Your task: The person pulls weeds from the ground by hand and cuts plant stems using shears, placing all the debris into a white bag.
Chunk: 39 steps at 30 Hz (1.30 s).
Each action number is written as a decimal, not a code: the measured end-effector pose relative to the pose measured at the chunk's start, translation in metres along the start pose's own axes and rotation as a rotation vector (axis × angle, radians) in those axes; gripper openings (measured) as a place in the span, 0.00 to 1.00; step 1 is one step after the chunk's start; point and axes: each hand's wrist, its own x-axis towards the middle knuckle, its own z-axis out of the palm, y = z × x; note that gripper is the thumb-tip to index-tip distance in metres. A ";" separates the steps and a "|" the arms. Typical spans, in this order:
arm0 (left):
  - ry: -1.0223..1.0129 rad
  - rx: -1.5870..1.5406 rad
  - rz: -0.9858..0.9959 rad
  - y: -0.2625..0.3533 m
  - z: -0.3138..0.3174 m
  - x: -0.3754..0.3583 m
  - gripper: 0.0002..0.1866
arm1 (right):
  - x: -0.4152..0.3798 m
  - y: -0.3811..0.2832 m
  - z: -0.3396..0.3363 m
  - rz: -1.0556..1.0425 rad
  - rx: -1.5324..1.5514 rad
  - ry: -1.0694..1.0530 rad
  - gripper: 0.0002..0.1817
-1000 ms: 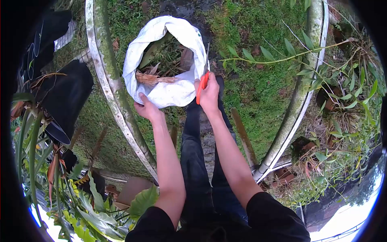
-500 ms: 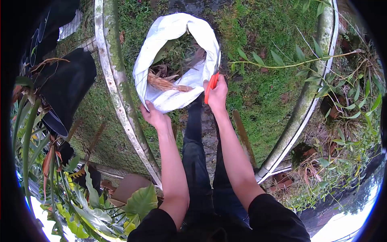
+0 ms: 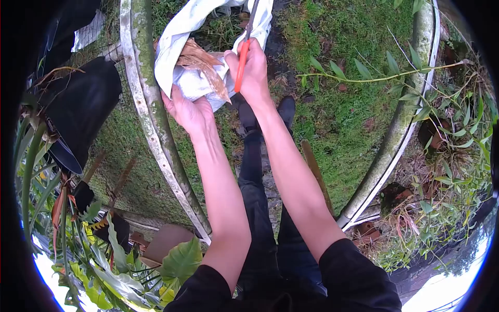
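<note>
A white sack [image 3: 167,49] hangs in front of me with its mouth toward me. Green clippings [image 3: 224,31] lie inside it, and brown dry leaf sheaths [image 3: 200,60] rest over the near rim. My left hand [image 3: 189,112] is closed on the sack's lower left edge. My right hand [image 3: 253,73] grips orange-handled scissors [image 3: 242,65], their dark blades pointing up along the sack's right side. Whether those right fingers also pinch the rim is hard to see.
Pale curved rails [image 3: 150,119] stand left and right [image 3: 395,151] of me. A leafy stem [image 3: 364,77] reaches in from the right. Black pots [image 3: 86,114] hang at left; broad-leaved plants [image 3: 179,262] grow lower left. Mossy ground [image 3: 343,140] lies below.
Both hands have pushed the sack up and away, slightly left, and its mouth has tipped. The dry sheaths now poke over the near rim. My shoes have come into view.
</note>
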 end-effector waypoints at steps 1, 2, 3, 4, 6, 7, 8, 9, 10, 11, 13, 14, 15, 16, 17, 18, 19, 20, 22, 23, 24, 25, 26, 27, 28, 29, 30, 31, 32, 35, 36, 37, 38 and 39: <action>0.006 0.016 0.005 0.001 0.004 -0.003 0.23 | -0.003 0.003 -0.002 0.044 0.009 -0.017 0.14; 0.011 0.004 -0.010 0.001 0.001 -0.006 0.23 | -0.010 0.006 -0.005 0.092 0.019 -0.036 0.14; 0.016 -0.010 -0.023 0.001 -0.002 -0.007 0.23 | -0.018 0.009 -0.010 0.121 0.001 -0.033 0.13; 0.020 -0.023 -0.036 -0.001 -0.007 -0.009 0.23 | -0.027 0.017 -0.019 0.149 -0.017 -0.029 0.13; 0.101 -0.012 -0.103 -0.013 -0.036 -0.011 0.24 | -0.045 0.043 -0.040 0.203 -0.132 -0.025 0.12; 0.138 -0.009 -0.138 -0.022 -0.055 -0.011 0.24 | -0.054 0.064 -0.054 0.222 -0.229 -0.020 0.12; 0.204 0.034 -0.115 -0.029 -0.075 -0.014 0.25 | -0.061 0.081 -0.063 0.241 -0.327 -0.012 0.12; 0.285 0.101 -0.111 -0.027 -0.086 -0.015 0.25 | -0.068 0.091 -0.068 0.242 -0.347 -0.031 0.12; 0.369 0.171 -0.108 -0.025 -0.096 -0.015 0.24 | -0.077 0.101 -0.073 0.246 -0.367 -0.051 0.12; 0.421 0.167 -0.141 -0.019 -0.109 -0.012 0.24 | -0.086 0.100 -0.074 0.257 -0.387 -0.071 0.12; 0.463 0.222 -0.163 -0.013 -0.129 -0.005 0.22 | -0.099 0.097 -0.065 0.288 -0.460 -0.086 0.14; 0.464 0.203 -0.198 -0.017 -0.145 -0.002 0.22 | -0.102 0.093 -0.058 0.286 -0.454 -0.101 0.13; 0.462 0.181 -0.228 -0.021 -0.159 0.001 0.22 | -0.102 0.089 -0.050 0.294 -0.475 -0.118 0.13; 0.459 0.157 -0.258 -0.020 -0.161 0.004 0.22 | -0.103 0.092 -0.042 0.264 -0.429 -0.105 0.12; 0.456 0.065 -0.317 -0.020 -0.162 0.005 0.24 | -0.101 0.095 -0.035 0.267 -0.402 -0.095 0.12; 0.471 -0.019 -0.322 -0.020 -0.164 0.007 0.24 | -0.099 0.099 -0.029 0.270 -0.379 -0.088 0.12; 0.488 -0.106 -0.326 -0.021 -0.166 0.008 0.24 | -0.091 0.100 -0.024 0.263 -0.353 -0.087 0.12; 0.507 -0.191 -0.329 -0.021 -0.175 0.007 0.24 | -0.081 0.099 -0.018 0.261 -0.328 -0.087 0.12; 0.510 -0.430 -0.368 -0.017 -0.194 0.003 0.24 | -0.056 0.099 -0.003 0.278 -0.197 -0.108 0.12; 0.488 -0.541 -0.384 -0.014 -0.205 -0.004 0.25 | -0.042 0.099 0.007 0.300 -0.090 -0.127 0.12; 0.469 -0.647 -0.399 -0.012 -0.217 -0.010 0.25 | -0.033 0.099 0.015 0.328 0.016 -0.145 0.12; 0.421 -0.674 -0.390 -0.011 -0.222 -0.013 0.25 | -0.025 0.099 0.023 0.351 0.107 -0.176 0.12; 0.446 -0.657 -0.362 -0.011 -0.227 -0.011 0.25 | -0.021 0.098 0.029 0.373 0.197 -0.204 0.12; 0.471 -0.642 -0.333 -0.013 -0.231 -0.007 0.25 | -0.020 0.096 0.030 0.431 0.254 -0.230 0.12; 0.494 -0.631 -0.303 -0.014 -0.226 -0.002 0.25 | -0.021 0.104 0.027 0.356 0.199 -0.187 0.11; 0.514 -0.614 -0.302 -0.006 -0.196 0.002 0.26 | -0.025 0.118 0.022 0.281 0.146 -0.145 0.10; 0.491 -0.531 -0.283 -0.004 -0.183 0.011 0.26 | -0.026 0.127 0.016 0.206 0.093 -0.101 0.10; 0.469 -0.445 -0.266 -0.006 -0.175 0.021 0.26 | -0.030 0.122 0.001 0.338 0.071 -0.068 0.10; 0.446 -0.358 -0.249 -0.011 -0.172 0.030 0.26 | -0.034 0.137 -0.016 0.402 0.076 -0.048 0.10; 0.411 -0.228 -0.190 -0.030 -0.170 0.045 0.26 | -0.063 0.171 -0.043 0.488 -0.121 -0.026 0.11; 0.396 -0.193 -0.171 -0.033 -0.170 0.045 0.26 | -0.076 0.180 -0.049 0.502 -0.164 -0.035 0.11; 0.413 -0.215 -0.195 -0.032 -0.171 0.047 0.26 | -0.086 0.186 -0.054 0.516 -0.208 -0.043 0.11; 0.405 -0.121 -0.211 -0.027 -0.168 0.047 0.26 | -0.098 0.188 -0.057 0.546 -0.214 -0.026 0.11; 0.394 -0.027 -0.222 -0.022 -0.164 0.049 0.27 | -0.107 0.190 -0.058 0.574 -0.217 -0.012 0.11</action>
